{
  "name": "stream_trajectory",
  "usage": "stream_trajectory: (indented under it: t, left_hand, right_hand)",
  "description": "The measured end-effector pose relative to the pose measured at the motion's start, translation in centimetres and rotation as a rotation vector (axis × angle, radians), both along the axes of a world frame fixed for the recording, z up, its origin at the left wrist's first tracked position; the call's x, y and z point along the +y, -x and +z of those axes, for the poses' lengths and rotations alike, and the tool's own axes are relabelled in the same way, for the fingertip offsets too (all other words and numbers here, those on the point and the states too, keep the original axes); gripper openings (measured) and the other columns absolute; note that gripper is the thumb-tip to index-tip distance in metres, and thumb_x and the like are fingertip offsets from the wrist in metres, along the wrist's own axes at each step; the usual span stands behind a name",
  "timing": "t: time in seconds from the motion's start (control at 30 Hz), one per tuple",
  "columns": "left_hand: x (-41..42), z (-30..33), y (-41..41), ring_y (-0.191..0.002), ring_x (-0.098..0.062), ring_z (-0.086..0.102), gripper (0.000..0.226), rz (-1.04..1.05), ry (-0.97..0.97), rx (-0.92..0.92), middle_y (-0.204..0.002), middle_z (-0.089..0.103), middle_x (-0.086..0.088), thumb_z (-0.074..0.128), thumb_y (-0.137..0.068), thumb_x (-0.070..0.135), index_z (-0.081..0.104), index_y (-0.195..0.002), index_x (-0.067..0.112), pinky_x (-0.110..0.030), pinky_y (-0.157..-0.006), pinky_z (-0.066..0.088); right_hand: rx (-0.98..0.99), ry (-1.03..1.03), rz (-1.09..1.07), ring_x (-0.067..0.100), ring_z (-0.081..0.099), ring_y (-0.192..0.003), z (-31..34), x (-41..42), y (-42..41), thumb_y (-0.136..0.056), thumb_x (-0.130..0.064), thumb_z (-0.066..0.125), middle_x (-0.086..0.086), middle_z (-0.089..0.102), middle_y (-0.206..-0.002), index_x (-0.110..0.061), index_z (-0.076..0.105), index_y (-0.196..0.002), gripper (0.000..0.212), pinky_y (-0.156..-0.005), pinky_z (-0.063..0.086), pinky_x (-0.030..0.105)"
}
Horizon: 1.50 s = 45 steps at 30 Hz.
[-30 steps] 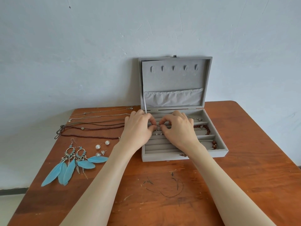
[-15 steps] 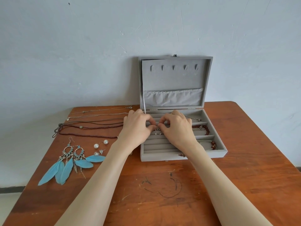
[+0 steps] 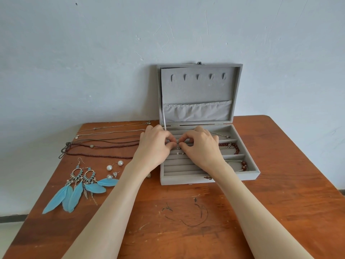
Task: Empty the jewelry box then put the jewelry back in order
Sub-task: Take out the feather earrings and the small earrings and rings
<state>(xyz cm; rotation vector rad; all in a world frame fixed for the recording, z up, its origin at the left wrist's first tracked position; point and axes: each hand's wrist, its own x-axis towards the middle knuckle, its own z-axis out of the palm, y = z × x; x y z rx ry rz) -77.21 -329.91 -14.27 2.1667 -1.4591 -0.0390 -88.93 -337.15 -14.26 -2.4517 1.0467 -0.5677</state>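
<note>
The grey velvet jewelry box (image 3: 186, 179) stands open on the wooden table (image 3: 270, 202), its lid (image 3: 197, 86) upright against the wall. My left hand (image 3: 155, 146) and my right hand (image 3: 202, 146) hover over the ring rolls in the box's left half. Their thumbs and forefingers meet, pinching a tiny silver earring between them. Two more small silver studs (image 3: 180, 152) sit in the roll just below the fingertips. In the right compartments lie a thin chain (image 3: 224, 135), a red bead bracelet (image 3: 236, 148) and a second beaded bracelet (image 3: 243, 165).
Left of the box, several necklaces (image 3: 104, 141) are laid out in rows. Nearer me lie blue feather earrings (image 3: 74, 189), two pearl studs (image 3: 113, 165) and small crystal studs (image 3: 113, 175). A small piece (image 3: 148, 176) peeks out beside my left wrist.
Both hands have shifted slightly toward the back of the ring rolls, with their fingertips still pinched together. The jewelry on the table lies as before.
</note>
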Motion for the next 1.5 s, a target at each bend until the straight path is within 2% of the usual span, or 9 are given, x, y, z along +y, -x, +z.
stream_trajectory:
  t: [0.23,0.37,0.6,0.8,0.93,1.1,1.23,1.37,1.5]
  left_hand:
    - [0.7,1.0,0.0,-0.092,-0.015,0.034,0.014,-0.008,0.005,0.031,-0.072,0.034,0.013,0.059,-0.088,0.031,0.07,-0.094,0.023,-0.034,-0.085,0.031]
    - [3.0,2.6,-0.2,-0.094,-0.016,0.039,0.015,0.027,0.05,0.081,-0.076,0.043,0.011,0.06,-0.086,0.031,0.07,-0.093,0.022,-0.037,-0.087,0.035]
    - [11.2,2.8,-1.8,-0.091,-0.016,0.042,0.008,0.131,0.009,0.175,-0.077,0.051,0.008,0.066,-0.082,0.028,0.064,-0.075,0.03,-0.034,-0.082,0.033]
    - [16.0,1.6,-3.0,-0.091,-0.013,0.044,0.015,0.177,-0.03,0.272,-0.08,0.055,0.004,0.068,-0.08,0.026,0.063,-0.07,0.035,-0.024,-0.073,0.029]
    - [16.3,0.9,-3.4,-0.09,-0.015,0.044,0.017,0.202,-0.044,0.242,-0.078,0.054,0.004,0.07,-0.079,0.025,0.061,-0.069,0.036,-0.027,-0.076,0.031]
    - [15.9,0.4,-3.6,-0.091,-0.016,0.042,0.002,0.231,-0.06,0.158,-0.077,0.051,0.008,0.069,-0.08,0.029,0.068,-0.079,0.029,-0.031,-0.08,0.035]
    - [15.9,0.0,-3.6,-0.091,-0.014,0.04,0.006,0.221,-0.076,0.147,-0.075,0.046,0.013,0.067,-0.081,0.03,0.07,-0.085,0.025,-0.032,-0.083,0.035]
    - [16.0,0.1,-3.6,-0.094,-0.015,0.041,0.004,0.208,-0.066,0.176,-0.077,0.049,0.012,0.067,-0.082,0.027,0.069,-0.086,0.027,-0.034,-0.087,0.036]
    - [16.1,0.2,-3.4,-0.094,-0.013,0.044,0.005,0.194,0.013,0.24,-0.084,0.057,0.008,0.065,-0.084,0.024,0.066,-0.087,0.028,-0.026,-0.082,0.034]
  right_hand:
    - [-0.03,0.108,0.026,0.019,0.05,-0.098,0.0,0.3,0.1,-0.087,-0.022,0.056,-0.006,0.044,-0.086,-0.021,0.07,-0.092,0.014,-0.08,0.024,0.031]
    - [-0.131,0.099,0.057,0.018,0.05,-0.092,0.7,1.8,0.1,-0.087,-0.021,0.059,-0.006,0.047,-0.084,-0.018,0.07,-0.088,0.012,-0.079,0.022,0.028]
    - [-0.131,0.12,0.255,0.019,0.051,-0.097,1.7,7.8,-1.1,-0.084,-0.02,0.062,-0.003,0.054,-0.088,-0.018,0.072,-0.088,0.011,-0.085,0.028,0.034]
    - [-0.05,0.232,0.298,0.022,0.057,-0.07,-0.5,12.0,-3.0,-0.066,-0.02,0.071,-0.003,0.057,-0.069,-0.022,0.069,-0.065,0.003,-0.065,0.032,0.032]
    - [-0.068,0.285,0.278,0.02,0.056,-0.066,-1.0,12.6,-4.1,-0.065,-0.02,0.072,-0.004,0.058,-0.067,-0.023,0.07,-0.062,0.005,-0.061,0.041,0.035]
    - [-0.039,0.313,0.29,0.021,0.057,-0.064,-1.5,13.1,-5.3,-0.063,-0.022,0.067,-0.004,0.058,-0.065,-0.023,0.068,-0.059,0.004,-0.06,0.04,0.034]
    - [-0.015,0.249,0.301,0.024,0.057,-0.069,-1.6,13.2,-5.4,-0.065,-0.018,0.071,0.0,0.06,-0.069,-0.02,0.07,-0.063,0.003,-0.063,0.036,0.036]
    - [0.008,0.208,0.361,0.028,0.051,-0.096,-1.2,12.8,-5.3,-0.084,-0.014,0.059,0.008,0.06,-0.095,-0.011,0.072,-0.089,0.014,-0.079,0.03,0.035]
    - [-0.065,0.211,0.361,0.029,0.054,-0.09,-1.0,12.7,-4.7,-0.08,-0.012,0.063,0.008,0.06,-0.089,-0.012,0.072,-0.089,0.012,-0.074,0.03,0.033]
